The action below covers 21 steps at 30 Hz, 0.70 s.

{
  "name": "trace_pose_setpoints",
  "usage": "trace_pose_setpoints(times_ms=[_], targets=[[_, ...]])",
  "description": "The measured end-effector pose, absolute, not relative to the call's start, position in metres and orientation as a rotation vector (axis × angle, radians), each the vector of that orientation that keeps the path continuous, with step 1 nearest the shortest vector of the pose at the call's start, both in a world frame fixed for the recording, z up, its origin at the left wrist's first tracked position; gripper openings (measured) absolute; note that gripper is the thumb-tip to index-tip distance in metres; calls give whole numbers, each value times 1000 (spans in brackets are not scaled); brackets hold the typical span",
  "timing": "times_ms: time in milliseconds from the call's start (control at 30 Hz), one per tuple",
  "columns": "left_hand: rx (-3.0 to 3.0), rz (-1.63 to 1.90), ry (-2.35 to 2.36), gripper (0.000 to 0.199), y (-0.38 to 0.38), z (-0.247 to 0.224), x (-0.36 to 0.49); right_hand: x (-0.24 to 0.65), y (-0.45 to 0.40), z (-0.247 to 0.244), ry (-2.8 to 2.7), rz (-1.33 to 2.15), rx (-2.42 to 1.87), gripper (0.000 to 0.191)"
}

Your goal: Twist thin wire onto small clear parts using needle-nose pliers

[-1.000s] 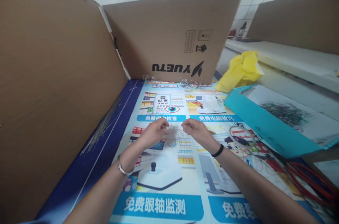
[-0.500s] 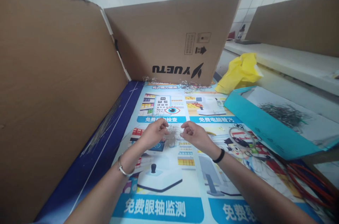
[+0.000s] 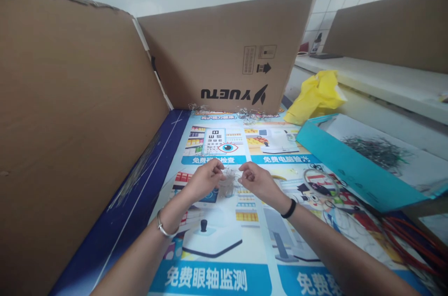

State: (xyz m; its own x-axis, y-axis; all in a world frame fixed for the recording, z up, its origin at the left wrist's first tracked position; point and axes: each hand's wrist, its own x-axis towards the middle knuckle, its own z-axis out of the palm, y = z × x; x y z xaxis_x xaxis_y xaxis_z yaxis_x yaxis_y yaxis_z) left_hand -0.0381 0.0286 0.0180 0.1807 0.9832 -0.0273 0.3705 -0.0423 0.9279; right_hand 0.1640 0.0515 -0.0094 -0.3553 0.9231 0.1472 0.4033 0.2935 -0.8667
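Note:
Over the middle of the printed mat (image 3: 224, 212), my left hand (image 3: 209, 178) and my right hand (image 3: 257, 181) face each other a short way apart. The fingers of each hand are curled into a pinch. Between them is a loose tangle of thin, pale wire-like strands (image 3: 229, 181), which both hands touch or nearly touch at its sides. What exactly the fingertips hold is too small to make out. A bangle is on the left wrist and a black band on the right.
Cardboard panels (image 3: 224, 58) stand at the left and back, with small wire tangles (image 3: 250, 114) at the back panel's foot. At the right are a blue box (image 3: 360, 172) holding dark strands, a yellow bag (image 3: 317, 95), a coil (image 3: 320, 181) and red cords (image 3: 413, 244).
The view has tilted slightly. Both hands keep nearly the same place and pinched shape, while the strands between them have shifted a little.

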Motion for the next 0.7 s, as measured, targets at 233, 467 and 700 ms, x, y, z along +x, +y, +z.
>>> trace_pose_setpoints(times_ms=[233, 467, 700], targets=[[1560, 863, 1356, 13, 27, 23, -36, 165, 54, -11, -1841, 1061, -1150, 17], [1590, 850, 1352, 13, 26, 24, -35, 167, 58, -9, -1762, 1156, -1109, 14], [1618, 844, 1337, 15, 27, 20, -36, 167, 59, -11, -1756, 1125, -1117, 15]])
